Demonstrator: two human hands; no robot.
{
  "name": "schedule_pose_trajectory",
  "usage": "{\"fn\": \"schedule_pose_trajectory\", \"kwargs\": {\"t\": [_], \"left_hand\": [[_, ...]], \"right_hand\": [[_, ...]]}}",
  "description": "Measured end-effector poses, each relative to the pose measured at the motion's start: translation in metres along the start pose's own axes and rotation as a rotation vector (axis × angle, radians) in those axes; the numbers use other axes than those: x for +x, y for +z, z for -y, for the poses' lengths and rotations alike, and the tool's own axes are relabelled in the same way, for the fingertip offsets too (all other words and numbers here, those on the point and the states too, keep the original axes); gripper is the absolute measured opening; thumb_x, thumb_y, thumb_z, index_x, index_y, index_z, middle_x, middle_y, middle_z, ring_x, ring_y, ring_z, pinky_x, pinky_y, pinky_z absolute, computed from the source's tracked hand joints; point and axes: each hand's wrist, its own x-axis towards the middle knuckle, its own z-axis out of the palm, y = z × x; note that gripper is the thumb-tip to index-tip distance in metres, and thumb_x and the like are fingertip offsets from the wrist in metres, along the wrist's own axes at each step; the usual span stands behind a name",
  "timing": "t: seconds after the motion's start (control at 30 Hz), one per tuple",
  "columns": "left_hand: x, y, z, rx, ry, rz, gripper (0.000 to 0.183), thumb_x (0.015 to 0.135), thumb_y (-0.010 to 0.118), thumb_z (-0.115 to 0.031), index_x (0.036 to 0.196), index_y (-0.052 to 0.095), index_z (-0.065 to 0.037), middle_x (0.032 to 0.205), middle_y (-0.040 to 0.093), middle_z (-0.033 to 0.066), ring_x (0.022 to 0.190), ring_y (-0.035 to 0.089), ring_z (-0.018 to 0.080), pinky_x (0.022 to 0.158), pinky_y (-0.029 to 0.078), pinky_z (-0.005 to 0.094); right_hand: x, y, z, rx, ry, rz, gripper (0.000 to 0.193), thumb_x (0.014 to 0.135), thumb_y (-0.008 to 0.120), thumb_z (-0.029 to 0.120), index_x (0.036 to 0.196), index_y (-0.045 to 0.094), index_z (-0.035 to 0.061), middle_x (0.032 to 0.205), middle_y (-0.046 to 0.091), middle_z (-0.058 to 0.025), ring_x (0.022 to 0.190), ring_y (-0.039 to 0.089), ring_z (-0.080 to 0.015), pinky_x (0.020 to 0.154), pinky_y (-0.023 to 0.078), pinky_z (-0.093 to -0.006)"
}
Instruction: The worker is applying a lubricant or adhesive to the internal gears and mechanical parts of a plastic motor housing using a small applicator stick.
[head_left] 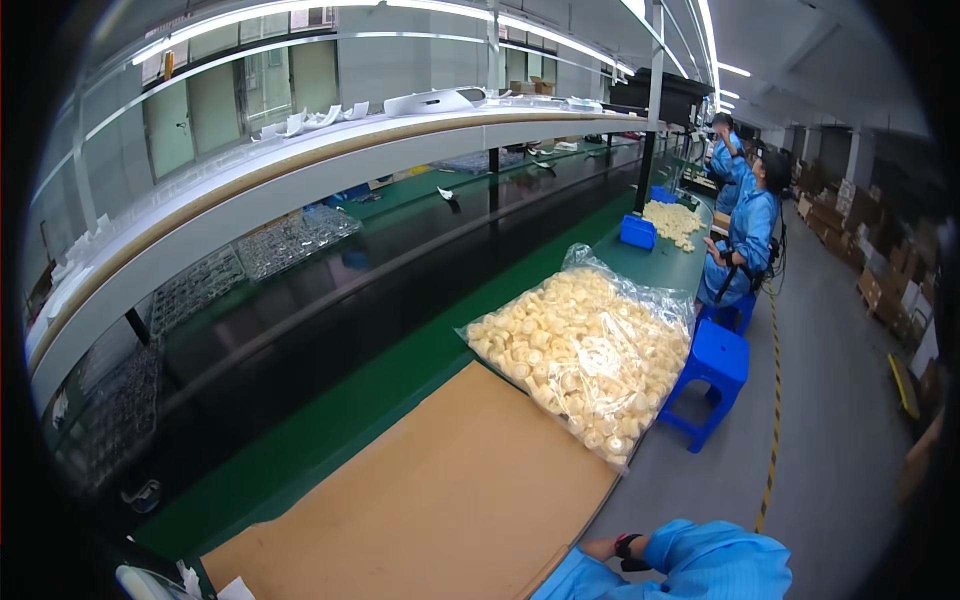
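Blue, smooth-fabric sleeves [690,565] fill the frame at 5 o'clock, one wrist wearing a dark band with a red spot [628,546]. Both hands are hidden past the lower edge, so I cannot tell whether the fingers are open, closed or holding anything.

Nearest them, a flat brown cardboard sheet [440,500], matte and plain, lies on the green tabletop [330,420]. At its 1 o'clock corner sits a clear, crinkled plastic bag [590,350], bulging with small cream-coloured round moulded parts, glossy where the film catches the light.

Beyond the bag at 1 o'clock, a small blue bin [637,232] stands just beside a loose heap of the same cream parts [672,222]. A blue plastic stool [712,375] stands on the grey floor at 3 o'clock of the bag. Two co-workers in blue coats [745,235] sit further along.
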Motion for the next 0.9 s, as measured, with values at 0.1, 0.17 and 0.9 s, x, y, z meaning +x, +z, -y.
{"fn": "schedule_pose_trajectory", "kwargs": {"t": [0.1,0.17,0.9], "left_hand": [[-0.002,0.008,0.002,-0.012,0.006,0.061,0.028,0.091,0.054,-0.018,0.109,0.063,0.001,0.105,0.064,0.0189,0.094,0.062,0.0336,0.087,0.049,0.0429],[-0.002,0.014,-0.001,-0.033,0.014,0.101,0.028,0.091,0.055,-0.018,0.109,0.063,0.001,0.105,0.064,0.0188,0.094,0.062,0.0335,0.087,0.049,0.0428],[0.014,0.06,0.044,-0.268,0.147,0.541,0.029,0.09,0.056,-0.019,0.111,0.062,0.001,0.105,0.064,0.0181,0.094,0.061,0.0324,0.086,0.048,0.0414]], "right_hand": [[-0.027,-0.032,0.04,-0.381,0.134,0.716,0.042,0.087,0.055,0.031,0.114,0.058,-0.0009,0.113,0.064,-0.0166,0.1,0.059,-0.0254,0.092,0.043,-0.0373],[-0.055,-0.036,0.053,0.164,0.613,0.913,0.035,0.083,0.057,0.027,0.105,0.062,0.0009,0.103,0.066,-0.0141,0.094,0.059,-0.0236,0.087,0.044,-0.0333],[-0.129,-0.026,0.13,0.185,0.844,0.373,0.035,0.08,0.057,0.023,0.109,0.063,0.0049,0.099,0.066,-0.0105,0.077,0.063,-0.0212,0.069,0.048,-0.0371]]}}
